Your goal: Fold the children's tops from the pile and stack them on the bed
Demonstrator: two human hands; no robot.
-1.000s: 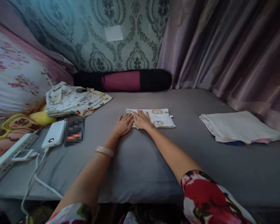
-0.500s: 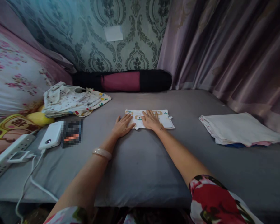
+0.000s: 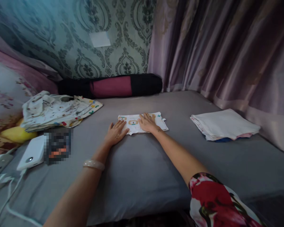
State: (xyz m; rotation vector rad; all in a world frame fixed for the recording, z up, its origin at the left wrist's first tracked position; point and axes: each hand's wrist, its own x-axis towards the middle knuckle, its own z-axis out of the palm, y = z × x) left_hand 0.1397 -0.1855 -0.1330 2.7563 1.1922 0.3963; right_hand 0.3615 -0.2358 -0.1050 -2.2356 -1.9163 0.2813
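A small white garment [image 3: 133, 126] with a printed animal pattern lies folded flat on the grey bed sheet [image 3: 137, 176]; a little tag sticks out at its right edge. My left hand [image 3: 117, 132] rests palm down on its left end, fingers stretched out. Flat on the middle of the cloth lies my right hand [image 3: 148, 123], its fingers also extended. Neither hand grips anything. What kind of garment it is, the folding does not show.
To the right is a stack of folded cloths [image 3: 224, 124]. At the left lie a loose heap of printed clothes [image 3: 59, 108], a white power bank [image 3: 33, 153] with a cable and a power strip [image 3: 0, 162]. A long black and maroon bag [image 3: 111, 86] lies along the wall.
The view has turned to the right and tilted slightly, so everything sits further left. On the cloth, my right hand has shifted slightly left; my left hand stays at its left end.
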